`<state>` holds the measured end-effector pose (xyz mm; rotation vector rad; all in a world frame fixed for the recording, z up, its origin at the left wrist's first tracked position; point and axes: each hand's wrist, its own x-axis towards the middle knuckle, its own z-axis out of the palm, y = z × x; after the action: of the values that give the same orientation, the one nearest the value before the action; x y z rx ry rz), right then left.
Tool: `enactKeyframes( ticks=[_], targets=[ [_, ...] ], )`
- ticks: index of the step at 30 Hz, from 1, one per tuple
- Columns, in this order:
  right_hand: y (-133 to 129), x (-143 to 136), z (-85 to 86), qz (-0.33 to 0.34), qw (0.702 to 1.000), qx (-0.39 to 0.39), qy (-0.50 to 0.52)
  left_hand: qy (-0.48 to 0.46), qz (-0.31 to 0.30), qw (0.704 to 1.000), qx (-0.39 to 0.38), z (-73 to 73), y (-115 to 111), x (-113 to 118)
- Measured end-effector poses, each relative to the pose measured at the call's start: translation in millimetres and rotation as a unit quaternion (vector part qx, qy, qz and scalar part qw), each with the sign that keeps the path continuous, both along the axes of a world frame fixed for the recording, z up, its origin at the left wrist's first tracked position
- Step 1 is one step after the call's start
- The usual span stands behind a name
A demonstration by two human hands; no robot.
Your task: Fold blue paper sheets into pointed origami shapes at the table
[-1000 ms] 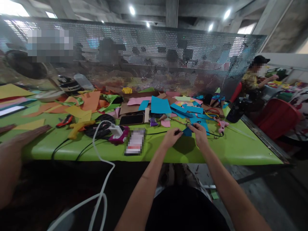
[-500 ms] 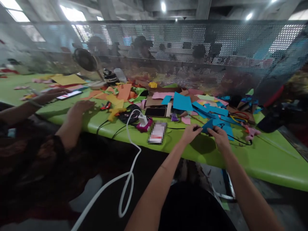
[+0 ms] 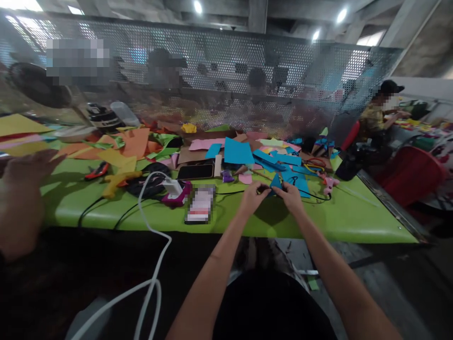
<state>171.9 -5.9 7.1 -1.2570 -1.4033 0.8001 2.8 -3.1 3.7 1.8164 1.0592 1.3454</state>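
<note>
Over the front of the green table, a small piece of blue paper [image 3: 275, 182] is pinched between my two hands. My left hand [image 3: 252, 198] grips its left side with thumb and fingers closed. On the other side my right hand [image 3: 290, 196] is closed on the same piece, the fingertips of both hands almost touching. Part of the piece is hidden by the fingers. Just behind lie a blue sheet [image 3: 300, 183] with a pair of black-handled scissors on or near it, and more blue sheets [image 3: 238, 150]. A pink glue gun [image 3: 329, 184] rests to the right.
Left of my hands lie a lit phone [image 3: 200, 204], a dark phone [image 3: 196, 172], a purple power socket [image 3: 177, 196] with a white cable, and a yellow glue gun [image 3: 118, 182]. Another person's hand [image 3: 26, 174] is at far left. A perforated screen [image 3: 219, 80] borders the table's back.
The view has turned to the right, so the table's things sit further left. My hands have come closer together on the blue paper. The other person's arm is now partly out of view.
</note>
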Motion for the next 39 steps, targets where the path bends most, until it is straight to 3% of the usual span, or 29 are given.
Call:
enactKeyframes(
  ticks=[14,23,31,39],
  targets=[
    [-1,-4,0.3,0.073,0.995,-0.048,0.038,0.021,0.001,0.999,0.025,3.6,-2,-2],
    [-1,-4,1.0,0.046,0.999,-0.018,0.02,-0.024,0.012,0.999,-0.033,3.1,-1,-7],
    [-4,-6,3.5,0.072,0.997,-0.01,0.001,-0.051,-0.019,0.995,-0.08,4.8,1,-3],
    [-3,-4,4.8,0.072,0.997,-0.012,0.017,-0.103,0.001,0.99,-0.097,-2.5,8,-6]
  ],
)
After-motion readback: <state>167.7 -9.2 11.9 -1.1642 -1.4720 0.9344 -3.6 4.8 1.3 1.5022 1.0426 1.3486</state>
